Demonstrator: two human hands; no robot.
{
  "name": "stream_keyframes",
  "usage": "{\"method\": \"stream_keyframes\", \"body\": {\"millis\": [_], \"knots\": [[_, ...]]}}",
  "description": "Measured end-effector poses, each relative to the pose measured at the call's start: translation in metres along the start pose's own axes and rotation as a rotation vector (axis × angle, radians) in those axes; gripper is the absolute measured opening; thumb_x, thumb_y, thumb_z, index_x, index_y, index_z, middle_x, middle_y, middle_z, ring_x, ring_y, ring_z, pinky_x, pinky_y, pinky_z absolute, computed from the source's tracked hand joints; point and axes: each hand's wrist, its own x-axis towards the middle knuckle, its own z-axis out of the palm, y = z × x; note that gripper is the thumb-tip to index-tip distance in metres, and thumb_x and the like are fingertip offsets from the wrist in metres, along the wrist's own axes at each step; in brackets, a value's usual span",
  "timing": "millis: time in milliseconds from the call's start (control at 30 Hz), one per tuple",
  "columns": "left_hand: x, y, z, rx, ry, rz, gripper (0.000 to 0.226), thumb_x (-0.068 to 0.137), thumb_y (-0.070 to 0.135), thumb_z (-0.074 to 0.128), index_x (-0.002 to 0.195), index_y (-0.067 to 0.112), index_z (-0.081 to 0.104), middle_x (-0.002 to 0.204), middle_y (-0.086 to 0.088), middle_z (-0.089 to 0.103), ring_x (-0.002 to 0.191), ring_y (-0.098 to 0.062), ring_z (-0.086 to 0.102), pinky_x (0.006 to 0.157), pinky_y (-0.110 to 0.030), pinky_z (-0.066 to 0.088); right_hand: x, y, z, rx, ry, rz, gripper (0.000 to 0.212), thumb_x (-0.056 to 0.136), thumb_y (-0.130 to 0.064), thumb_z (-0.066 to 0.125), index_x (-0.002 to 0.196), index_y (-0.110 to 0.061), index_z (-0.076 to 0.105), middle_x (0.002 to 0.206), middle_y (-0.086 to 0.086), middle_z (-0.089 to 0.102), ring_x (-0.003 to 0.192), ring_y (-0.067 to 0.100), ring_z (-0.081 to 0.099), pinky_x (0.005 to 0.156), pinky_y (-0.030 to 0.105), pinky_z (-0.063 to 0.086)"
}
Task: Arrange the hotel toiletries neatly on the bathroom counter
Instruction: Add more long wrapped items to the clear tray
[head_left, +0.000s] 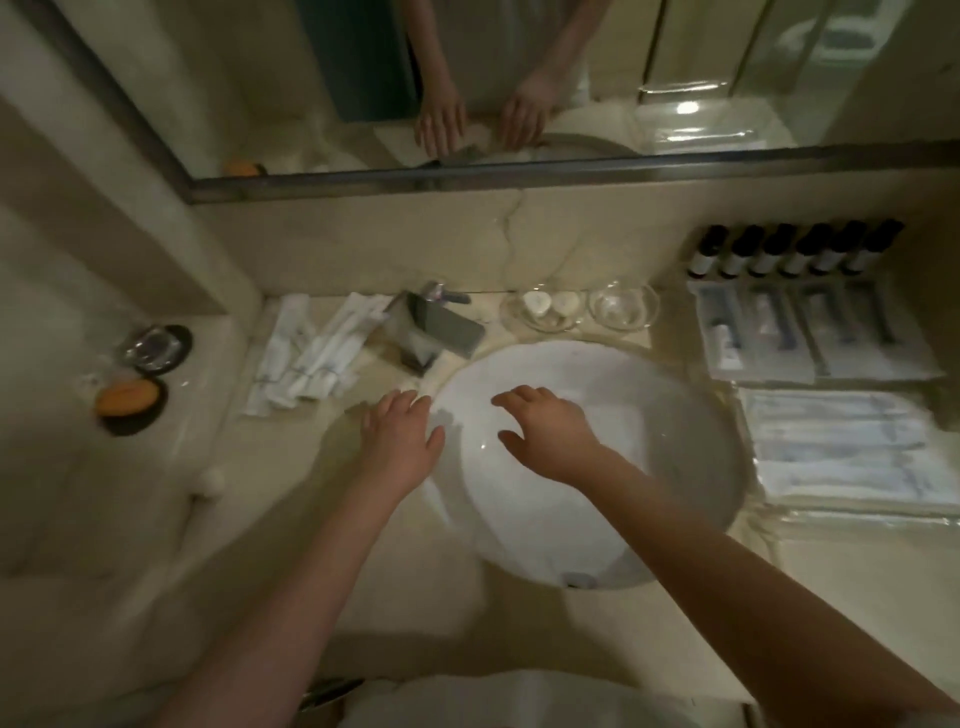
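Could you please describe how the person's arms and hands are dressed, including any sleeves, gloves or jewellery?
Both are bare: the left hand and right hand wear no gloves, and no ring, watch or bracelet shows. Neither forearm has a sleeve as far as the frame's lower edge. The picture is blurred, so a fine band could be missed.

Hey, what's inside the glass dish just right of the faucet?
Two small white pieces lie side by side in the glass dish, uncovered. Blur hides what they are, and whether anything lies beneath them.
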Motion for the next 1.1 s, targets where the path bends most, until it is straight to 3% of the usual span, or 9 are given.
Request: {"method": "stream_keyframes", "body": {"millis": [233,400,567,667,767,867,1000,1100], "knots": [[0.026,-0.114,-0.022,-0.024,0.018,-0.209,0.045,0.091,0.035,0.048,0.131,0.014,0.046,0.139,-0.008,0.043,0.133,-0.027,0.033,0.105,-0.041,0.032,0.099,-0.082,0.014,-0.017,-0.166,-0.128,0.044,0.091,-0.027,0.053,0.133,-0.018,0.047,0.133,0.009,0.051,0.121,0.028,0.049,0.096,0.040,0.046],[0.058,-0.180,-0.033,-0.126,0.001,-0.330,0.048,0.089,0.032,0.050,0.132,0.011,0.046,0.141,-0.011,0.041,0.130,-0.031,0.036,0.106,-0.041,0.035,0.168,-0.118,0.031,-0.096,-0.252,-0.137,0.047,0.089,-0.025,0.053,0.134,-0.016,0.046,0.129,0.012,0.053,0.114,0.030,0.054,0.090,0.042,0.051],[0.090,-0.215,-0.037,-0.156,-0.016,-0.370,0.048,0.089,0.037,0.050,0.131,0.014,0.047,0.135,-0.013,0.045,0.124,-0.032,0.041,0.101,-0.038,0.036,0.218,-0.143,0.051,-0.203,-0.301,-0.161,0.060,0.090,-0.021,0.053,0.144,-0.021,0.027,0.147,0.011,0.032,0.128,0.033,0.042,0.096,0.046,0.047],[0.104,-0.220,-0.033,-0.252,-0.050,-0.356,0.048,0.087,0.039,0.054,0.130,0.016,0.049,0.134,-0.011,0.046,0.122,-0.030,0.044,0.100,-0.038,0.039,0.236,-0.154,0.063,-0.277,-0.318,-0.178,0.060,0.089,-0.015,0.054,0.143,-0.023,0.028,0.152,0.010,0.023,0.135,0.034,0.030,0.102,0.048,0.039],[0.117,-0.220,-0.027,-0.321,-0.094,-0.334,0.044,0.082,0.039,0.059,0.119,0.015,0.057,0.123,-0.010,0.051,0.112,-0.028,0.050,0.088,-0.035,0.044,0.246,-0.158,0.074,-0.333,-0.263,-0.193,0.051,0.090,-0.016,0.052,0.138,-0.025,0.036,0.146,0.010,0.028,0.129,0.033,0.033,0.092,0.047,0.043],[0.127,-0.220,-0.025,-0.341,-0.117,-0.323,0.040,0.081,0.039,0.060,0.113,0.015,0.058,0.112,-0.006,0.055,0.100,-0.023,0.054,0.072,-0.029,0.039,0.252,-0.156,0.077,-0.335,-0.249,-0.221,0.044,0.091,-0.018,0.052,0.132,-0.026,0.040,0.134,0.008,0.036,0.121,0.030,0.038,0.079,0.042,0.047],[0.135,-0.217,-0.027,-0.460,-0.092,-0.372,0.021,0.086,0.031,0.057,0.095,0.013,0.056,0.092,-0.004,0.057,0.079,-0.019,0.051,0.053,-0.025,0.031,0.254,-0.148,0.071,-0.357,-0.217,-0.319,0.037,0.091,-0.013,0.049,0.126,-0.020,0.041,0.125,0.007,0.045,0.114,0.029,0.042,0.065,0.036,0.038],[0.136,-0.216,-0.028,-0.554,-0.066,-0.368,0.013,0.091,0.023,0.052,0.085,0.012,0.050,0.082,-0.004,0.051,0.074,-0.021,0.047,0.055,-0.027,0.032,0.249,-0.145,0.062,-0.310,-0.150,-0.371,0.025,0.089,-0.009,0.047,0.114,-0.014,0.044,0.111,0.010,0.053,0.105,0.029,0.046,0.060,0.035,0.034]]}}
